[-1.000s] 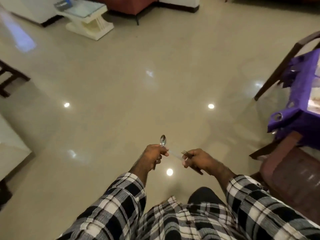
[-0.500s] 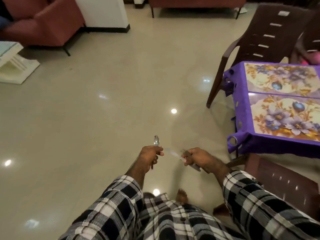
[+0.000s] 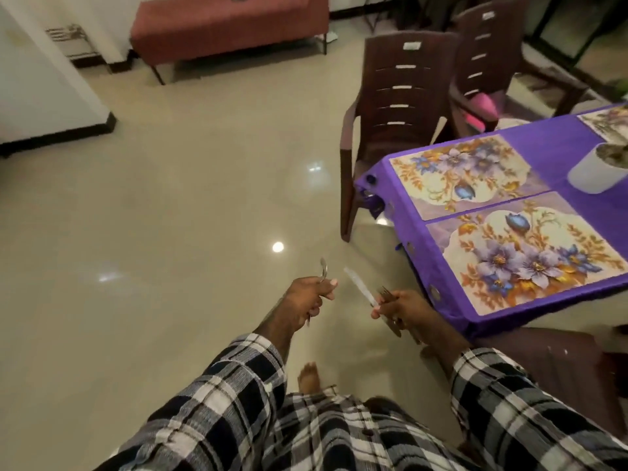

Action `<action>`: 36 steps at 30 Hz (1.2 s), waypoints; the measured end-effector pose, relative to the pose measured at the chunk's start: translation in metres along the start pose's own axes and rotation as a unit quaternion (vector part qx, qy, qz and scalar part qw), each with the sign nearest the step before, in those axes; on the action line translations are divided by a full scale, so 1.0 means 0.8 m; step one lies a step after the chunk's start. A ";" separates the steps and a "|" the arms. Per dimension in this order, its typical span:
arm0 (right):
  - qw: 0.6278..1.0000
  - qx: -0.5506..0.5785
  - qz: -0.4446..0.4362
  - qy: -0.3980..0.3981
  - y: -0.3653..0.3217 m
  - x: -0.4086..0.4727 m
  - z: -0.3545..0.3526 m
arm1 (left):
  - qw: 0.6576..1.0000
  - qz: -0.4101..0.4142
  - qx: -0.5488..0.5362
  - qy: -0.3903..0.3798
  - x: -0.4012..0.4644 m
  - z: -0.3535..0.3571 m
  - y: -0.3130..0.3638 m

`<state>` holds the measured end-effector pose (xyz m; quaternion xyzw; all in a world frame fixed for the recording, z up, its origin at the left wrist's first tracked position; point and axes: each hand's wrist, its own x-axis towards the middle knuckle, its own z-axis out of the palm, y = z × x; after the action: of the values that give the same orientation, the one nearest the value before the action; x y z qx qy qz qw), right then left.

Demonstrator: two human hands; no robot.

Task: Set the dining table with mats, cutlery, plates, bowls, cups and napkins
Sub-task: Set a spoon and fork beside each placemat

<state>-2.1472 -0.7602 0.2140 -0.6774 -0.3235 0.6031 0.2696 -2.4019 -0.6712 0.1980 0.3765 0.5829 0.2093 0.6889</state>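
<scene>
In the head view, the left hand (image 3: 307, 297) is curled round the handle of a spoon (image 3: 323, 268), whose bowl stands up above the fist, over bare floor. Just to its right, the right hand (image 3: 402, 309) grips a fork (image 3: 385, 293) and a knife (image 3: 359, 289) together, the pale blade slanting up and away toward the left hand, the fork tines showing just above the knuckles. Both hands hang in the air, short of the dining table (image 3: 543, 144), which stands ahead and to the right of the right hand under a purple cloth. Two floral mats already lie there side by side: the near mat (image 3: 530, 256) closest to the right hand, the far mat (image 3: 465, 171) beyond it, and the corner of a third mat (image 3: 608, 122) shows further off at the frame's edge. A white pot (image 3: 599, 169) with something blurred inside stands past the mats. A brown plastic chair (image 3: 394, 107) sits at the table's far corner. As I judge it, the mats are down, at least on this side, and cutlery is the step in hand; no plates, bowls, cups or napkins show on the visible part of the table, so most of the setting seems left to do.
</scene>
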 end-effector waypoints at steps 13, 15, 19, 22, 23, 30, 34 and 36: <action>0.980 0.040 -0.012 0.196 0.022 0.052 -0.153 | 0.958 -0.033 0.225 -0.177 0.209 0.218 0.165; 0.966 0.000 -0.002 0.258 0.036 0.055 -0.178 | 0.953 -0.040 0.248 -0.167 0.232 0.252 0.170; 0.940 -0.053 0.038 0.335 0.054 0.052 -0.218 | 0.940 -0.042 0.296 -0.162 0.262 0.313 0.178; 0.918 -0.078 0.079 0.382 0.060 0.052 -0.231 | 0.925 -0.034 0.337 -0.171 0.262 0.352 0.184; 0.913 -0.083 0.091 0.389 0.060 0.053 -0.232 | 0.918 -0.026 0.357 -0.172 0.264 0.361 0.184; 0.910 -0.040 0.142 0.387 0.068 0.074 -0.226 | 0.833 0.016 0.517 -0.197 0.314 0.390 0.192; 0.908 -0.052 0.161 0.383 0.061 0.076 -0.229 | 0.793 0.028 0.576 -0.198 0.321 0.400 0.190; 0.908 -0.054 0.162 0.382 0.059 0.076 -0.229 | 0.778 0.030 0.594 -0.203 0.324 0.407 0.192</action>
<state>-1.9563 -0.7398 0.1630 -0.9128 -0.1140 0.3146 0.2343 -2.0059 -0.4758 0.1600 0.7617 0.4271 -0.2389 0.4247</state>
